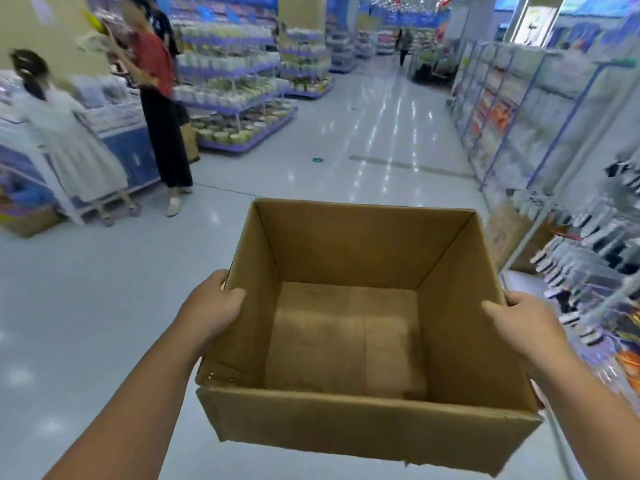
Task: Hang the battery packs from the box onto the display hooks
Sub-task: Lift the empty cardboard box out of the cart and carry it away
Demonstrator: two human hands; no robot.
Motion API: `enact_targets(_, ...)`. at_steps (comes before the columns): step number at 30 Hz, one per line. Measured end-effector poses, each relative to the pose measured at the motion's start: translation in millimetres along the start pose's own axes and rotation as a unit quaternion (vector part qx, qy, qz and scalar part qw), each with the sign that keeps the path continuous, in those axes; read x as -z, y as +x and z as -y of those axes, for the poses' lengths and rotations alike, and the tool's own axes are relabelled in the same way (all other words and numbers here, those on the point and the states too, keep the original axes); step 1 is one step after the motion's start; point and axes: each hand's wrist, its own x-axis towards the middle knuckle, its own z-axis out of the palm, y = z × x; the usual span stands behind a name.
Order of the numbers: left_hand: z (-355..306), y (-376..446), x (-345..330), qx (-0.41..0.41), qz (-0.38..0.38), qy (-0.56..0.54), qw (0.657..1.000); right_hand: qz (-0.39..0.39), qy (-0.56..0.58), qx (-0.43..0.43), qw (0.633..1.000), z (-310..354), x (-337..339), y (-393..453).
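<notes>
Far left of the left hand, two people stand at a low blue display table, well apart from the box. Ahead of that hand, beyond them, a shelf unit of pale packaged goods runs back into the shop.

The left hand grips the left wall of the cardboard box, thumb hooked over the rim into the inside, fingers out of sight on the outer face. Between the two hands the box is held up off the floor, top open, flaps not raised; only its bare cardboard bottom shows inside, with no battery packs visible in it. The near rim is ragged at both corners.

The right hand grips the right wall the same way, thumb inside along the rim, fingers behind the wall.

Ahead of the hands the glossy floor opens into a wide aisle. Just right of the right hand, display hooks carry hanging goods, too blurred to identify, close beside the box's right wall. A tall rack lines the aisle further on.
</notes>
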Motion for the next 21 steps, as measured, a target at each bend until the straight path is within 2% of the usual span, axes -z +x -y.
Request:
enact_targets(6, 30, 97, 88, 0.028, -0.071, 0.007, 0.997, 0.054, 0.009, 0.054, 0.997, 138, -92, 45)
enact_targets(12, 69, 183, 147, 0.08, -0.146, -0.016, 0.986, 0.12, -0.003, 0.124, 0.985, 258, -201, 98)
enact_targets(21, 101, 309, 215, 0.21, -0.255, -0.03, 0.943, 0.259, -0.027, 0.244, 0.934, 439, -387, 190)
